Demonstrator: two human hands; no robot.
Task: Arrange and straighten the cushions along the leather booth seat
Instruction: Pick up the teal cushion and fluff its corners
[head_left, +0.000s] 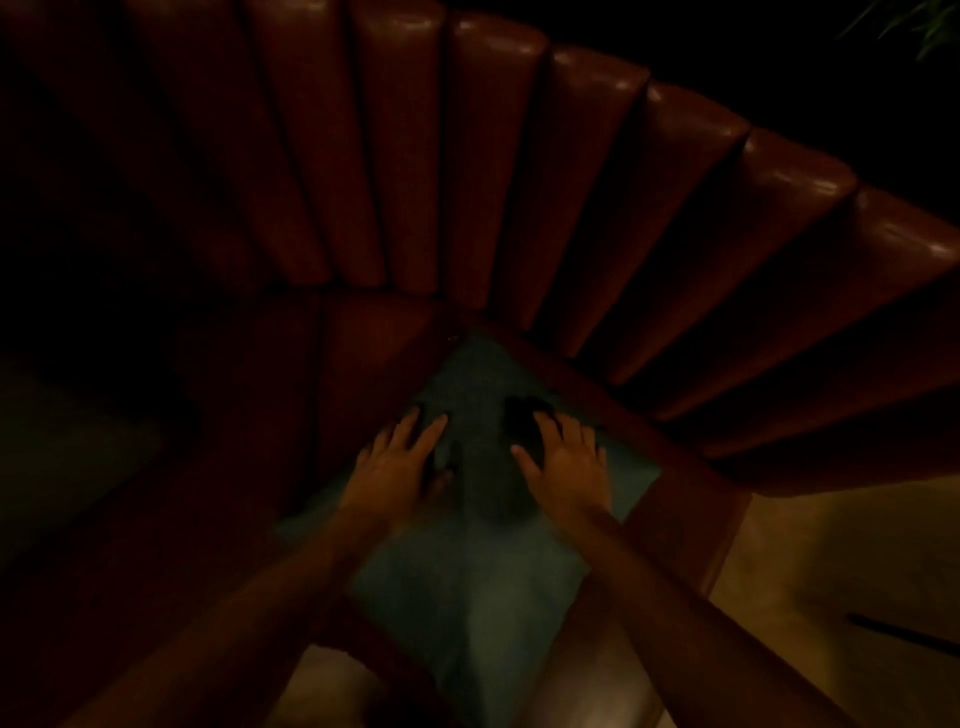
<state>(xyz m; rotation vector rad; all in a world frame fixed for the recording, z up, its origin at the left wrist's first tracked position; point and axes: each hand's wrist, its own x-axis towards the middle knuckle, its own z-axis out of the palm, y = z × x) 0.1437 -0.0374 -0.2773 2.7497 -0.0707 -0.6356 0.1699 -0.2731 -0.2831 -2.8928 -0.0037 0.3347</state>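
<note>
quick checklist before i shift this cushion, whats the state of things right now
1. Both hands on the cushion: ok. Left hand and right hand lie flat on it, fingers spread.
2. Grip: not ok. Neither hand has closed on the fabric or an edge.
3. Cushion square to the backrest: not ok. It sits diamond-wise, one corner pointing into the seat corner.
4. Cushion fully on the seat: not ok. Its near corner hangs out past the seat edge.
5. Surface smooth: not ok. A dent shows between the hands.
6. Other cushions in place: cannot tell, too dark.
</note>
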